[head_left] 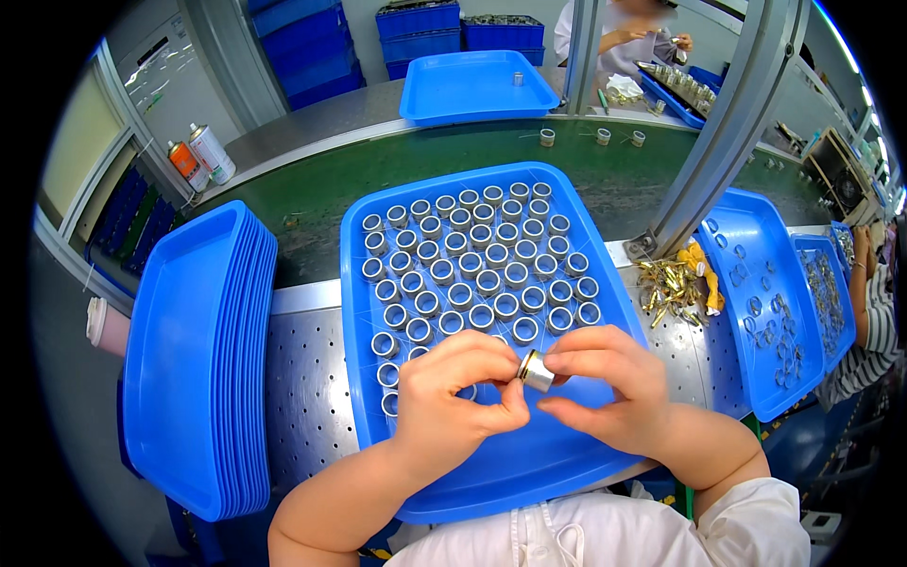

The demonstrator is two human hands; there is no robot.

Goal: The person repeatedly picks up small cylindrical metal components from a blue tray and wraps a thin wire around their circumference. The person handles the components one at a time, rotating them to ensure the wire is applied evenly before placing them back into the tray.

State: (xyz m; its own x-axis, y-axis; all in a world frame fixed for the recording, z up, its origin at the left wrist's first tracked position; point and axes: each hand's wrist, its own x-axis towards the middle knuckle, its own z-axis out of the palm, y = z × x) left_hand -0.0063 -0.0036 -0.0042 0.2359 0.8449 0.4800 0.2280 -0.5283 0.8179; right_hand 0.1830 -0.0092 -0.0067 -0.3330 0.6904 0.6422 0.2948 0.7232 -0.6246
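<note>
A short silver metal cylinder (538, 374) with a thin gold-and-dark ring around one end is held between my hands, above the near part of a blue tray (529, 480). Thumb and forefinger of my left hand (460, 386) pinch its ringed end. From the other side, the fingertips of my right hand (614, 386) grip the silver body. Rows of ring-shaped metal parts (459, 295) with fine wire ends stand upright in the tray, and my left hand covers a few of them.
Stacked blue trays (203, 359) stand at left. On the right lie brass-coloured pieces (673, 289), a yellow cloth (701, 274) and a tray of loose rings (767, 312). Beyond a metal post (732, 123), a green belt (312, 227) carries a few parts; another person (628, 38) works behind it.
</note>
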